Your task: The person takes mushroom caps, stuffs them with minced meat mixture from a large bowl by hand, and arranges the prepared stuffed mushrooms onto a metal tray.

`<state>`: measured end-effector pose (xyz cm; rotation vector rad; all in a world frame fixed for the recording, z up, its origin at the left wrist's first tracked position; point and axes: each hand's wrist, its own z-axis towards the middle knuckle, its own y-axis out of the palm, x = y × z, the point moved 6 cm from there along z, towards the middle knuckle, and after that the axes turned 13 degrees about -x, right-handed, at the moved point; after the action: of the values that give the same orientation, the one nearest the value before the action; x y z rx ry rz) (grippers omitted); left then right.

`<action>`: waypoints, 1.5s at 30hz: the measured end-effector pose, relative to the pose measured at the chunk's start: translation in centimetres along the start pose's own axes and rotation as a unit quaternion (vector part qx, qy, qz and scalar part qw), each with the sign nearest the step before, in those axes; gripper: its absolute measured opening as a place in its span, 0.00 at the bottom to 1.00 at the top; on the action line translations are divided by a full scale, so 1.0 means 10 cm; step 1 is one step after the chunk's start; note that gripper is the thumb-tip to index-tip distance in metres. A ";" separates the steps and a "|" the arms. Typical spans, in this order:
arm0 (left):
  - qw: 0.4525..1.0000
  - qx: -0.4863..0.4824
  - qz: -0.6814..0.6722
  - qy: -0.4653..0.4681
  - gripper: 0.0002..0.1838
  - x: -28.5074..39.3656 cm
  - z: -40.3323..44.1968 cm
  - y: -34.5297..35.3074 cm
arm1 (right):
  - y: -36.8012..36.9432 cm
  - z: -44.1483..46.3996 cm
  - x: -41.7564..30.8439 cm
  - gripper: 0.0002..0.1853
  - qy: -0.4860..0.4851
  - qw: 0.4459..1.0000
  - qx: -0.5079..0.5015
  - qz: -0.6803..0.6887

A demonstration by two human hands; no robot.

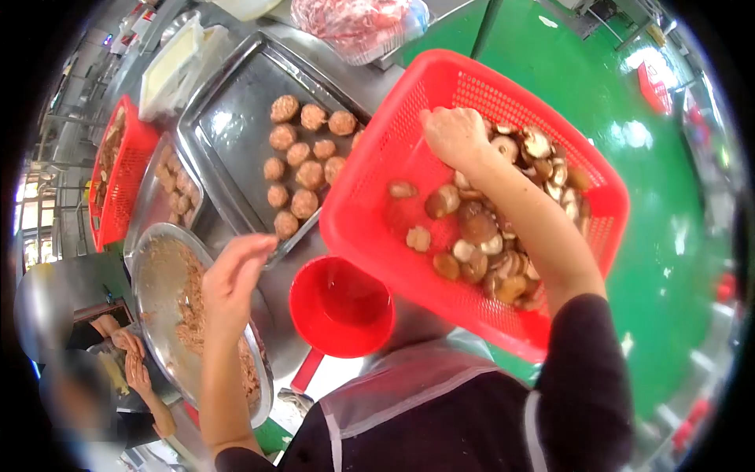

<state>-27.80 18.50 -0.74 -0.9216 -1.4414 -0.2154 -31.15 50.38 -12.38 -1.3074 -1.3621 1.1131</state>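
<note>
My right hand (457,138) is inside a red plastic basket (377,145), over its upper part. Its fingers curl down, and whatever they hold is hidden. Sliced brown mushrooms (477,224) lie heaped in the basket, beneath and beside my forearm. My left hand (230,283) is open with its fingers stretched out, empty, beside the near corner of a metal tray (228,157). Rows of meat-topped pieces (311,175) sit on that tray. Under my left forearm is a wide metal bowl (161,303) with minced meat filling (191,303).
A red dipper (344,311) stands between bowl and basket. Bagged meat (358,27) lies at the back, white containers (173,67) behind the tray. Another red basket (130,181) and a smaller tray (176,189) are at left. A co-worker's hands (134,358) show at lower left.
</note>
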 end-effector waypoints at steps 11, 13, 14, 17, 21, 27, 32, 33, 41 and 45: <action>0.932 0.128 -0.340 -0.016 0.10 -0.53 -1.13 0.32 | 0.69 -0.59 -0.30 0.14 -0.027 0.969 -0.244 -0.025; 0.932 0.108 -0.345 0.002 0.10 -0.43 -1.23 0.41 | 0.74 -0.67 -0.38 0.15 -0.022 0.968 -0.247 -0.020; 0.934 0.103 -0.342 0.007 0.10 -0.41 -1.29 0.42 | 0.76 -0.72 -0.41 0.15 -0.021 0.968 -0.249 -0.018; 0.934 0.100 -0.341 0.015 0.10 -0.42 -1.53 0.42 | 0.58 -0.97 -0.41 0.16 0.028 0.974 -0.191 0.121; 0.927 0.095 -0.362 0.000 0.12 -0.56 -1.78 0.44 | -0.10 -1.44 -0.70 0.14 0.003 0.900 -0.143 0.412; 0.852 -0.003 -0.522 0.033 0.29 -0.40 -1.71 0.75 | -0.66 -1.94 -2.47 0.13 -0.253 0.756 -0.191 0.572; 0.813 0.063 -0.576 0.057 0.24 -0.62 -2.23 0.53 | -1.19 -2.22 -3.48 0.19 -0.303 0.930 0.003 0.210; 0.801 0.110 -0.587 0.033 0.21 -0.72 -2.39 0.42 | -1.24 -2.22 -3.61 0.20 -0.291 0.931 -0.011 0.219; 0.683 0.469 -0.555 0.084 0.14 -1.62 -3.97 -0.43 | -0.59 -1.63 -5.37 0.14 -0.557 0.809 -0.033 0.184; 0.642 0.493 -0.577 0.106 0.17 -1.72 -4.33 -0.56 | 0.08 -1.33 -6.24 0.18 -0.590 0.801 -0.072 0.070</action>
<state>-1.98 -20.00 -8.14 0.9995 -1.4183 -0.3820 -16.69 -11.77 -12.53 -0.7362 -2.2665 2.1350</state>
